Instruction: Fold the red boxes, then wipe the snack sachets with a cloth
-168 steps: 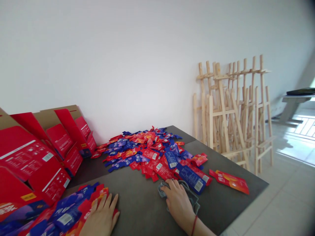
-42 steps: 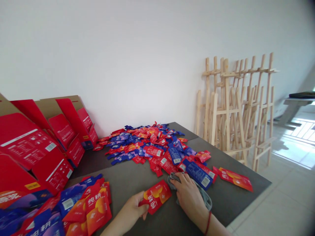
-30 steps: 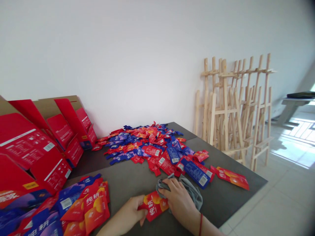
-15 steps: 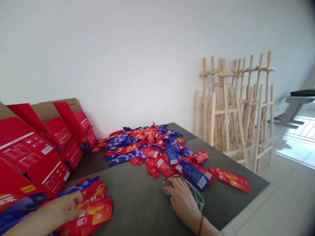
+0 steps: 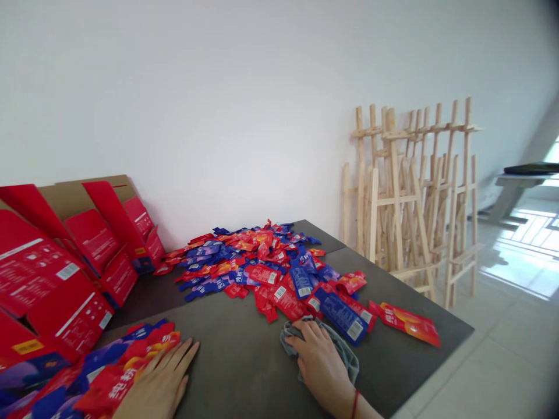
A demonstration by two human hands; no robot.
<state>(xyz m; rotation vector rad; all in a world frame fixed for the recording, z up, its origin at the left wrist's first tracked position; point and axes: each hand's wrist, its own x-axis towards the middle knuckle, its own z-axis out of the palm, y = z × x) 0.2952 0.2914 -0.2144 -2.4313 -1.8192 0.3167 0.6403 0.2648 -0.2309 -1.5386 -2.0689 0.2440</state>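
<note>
My right hand (image 5: 321, 361) presses down on a bunched grey-green cloth (image 5: 345, 349) on the dark table, its fingers curled over the cloth. My left hand (image 5: 159, 378) lies flat with fingers stretched out, at the right edge of a near group of red and blue pouches (image 5: 109, 378). Its palm rests against the closest red pouches and covers part of them. Beyond the cloth, a large heap of red and blue pouches (image 5: 262, 267) spreads towards the wall. A blue pouch (image 5: 343, 317) lies just past the cloth, with its barcode side up.
Open red cartons (image 5: 65, 279) with raised flaps stand along the left side. A single red pouch (image 5: 408, 323) lies near the right edge of the dark table (image 5: 236, 355). Wooden easels (image 5: 402, 198) lean by the white wall, and a grey table (image 5: 519, 186) stands farther right.
My left hand has gone from curled fingers over the near red pouches to lying flat at their right edge. My right hand stays on the cloth. The view has shifted slightly.
</note>
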